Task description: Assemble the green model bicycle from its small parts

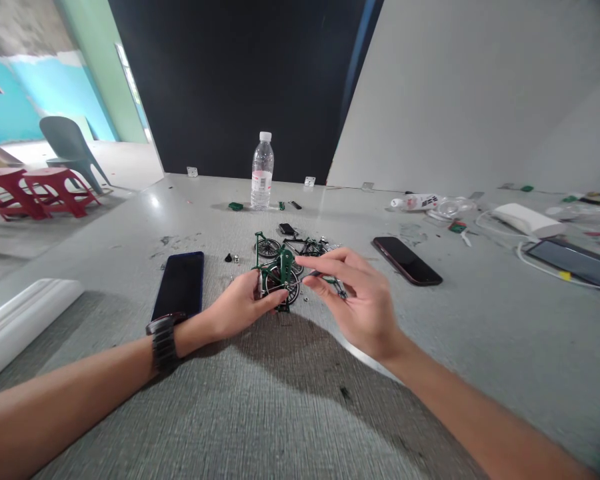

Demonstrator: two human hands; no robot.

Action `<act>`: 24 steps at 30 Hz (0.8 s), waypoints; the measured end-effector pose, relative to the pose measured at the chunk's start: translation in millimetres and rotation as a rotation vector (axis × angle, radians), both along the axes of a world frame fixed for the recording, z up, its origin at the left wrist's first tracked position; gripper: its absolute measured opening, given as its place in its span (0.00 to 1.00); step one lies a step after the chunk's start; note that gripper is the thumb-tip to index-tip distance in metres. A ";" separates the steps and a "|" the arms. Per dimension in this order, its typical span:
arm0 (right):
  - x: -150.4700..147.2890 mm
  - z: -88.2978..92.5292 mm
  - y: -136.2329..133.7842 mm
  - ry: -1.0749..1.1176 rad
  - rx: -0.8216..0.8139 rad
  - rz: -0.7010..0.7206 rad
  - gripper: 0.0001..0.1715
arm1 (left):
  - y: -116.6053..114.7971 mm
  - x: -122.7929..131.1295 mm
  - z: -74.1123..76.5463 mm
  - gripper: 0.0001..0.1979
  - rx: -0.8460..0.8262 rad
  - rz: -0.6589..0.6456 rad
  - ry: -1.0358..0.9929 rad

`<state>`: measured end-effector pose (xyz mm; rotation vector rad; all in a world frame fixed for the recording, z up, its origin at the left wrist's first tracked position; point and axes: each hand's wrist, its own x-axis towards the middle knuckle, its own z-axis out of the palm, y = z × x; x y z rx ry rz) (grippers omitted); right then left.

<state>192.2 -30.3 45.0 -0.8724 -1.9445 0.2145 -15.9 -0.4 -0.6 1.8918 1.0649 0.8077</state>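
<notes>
A small green model bicycle [279, 270] with black spoked wheels stands on the grey table [290, 400] in front of me. My left hand [240, 308], with a black watch on its wrist, is closed around the frame and the near wheel. My right hand [353, 293] reaches in from the right, thumb and fingers pinched together at a thin part beside the bicycle; what they hold is too small to name. A second wheel and loose bicycle parts [300, 247] lie just behind.
A dark phone [180, 285] lies left of my hands, another phone [407, 260] to the right. A water bottle [263, 170] stands further back. A white power bank [527, 220], cables, a tablet [575, 261] and clutter sit at far right. White moulding [25, 313] lies left.
</notes>
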 end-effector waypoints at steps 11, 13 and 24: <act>2.6 2.1 2.9 -0.033 0.081 0.026 0.16 | -0.9 0.9 2.5 0.18 -0.013 0.048 0.027; 4.8 5.1 3.8 -0.070 0.070 0.017 0.17 | -1.0 1.6 1.2 0.17 0.022 0.133 0.049; 2.7 -5.5 6.5 -0.536 -0.156 -0.055 0.15 | -9.2 6.9 3.6 0.19 0.236 0.261 0.198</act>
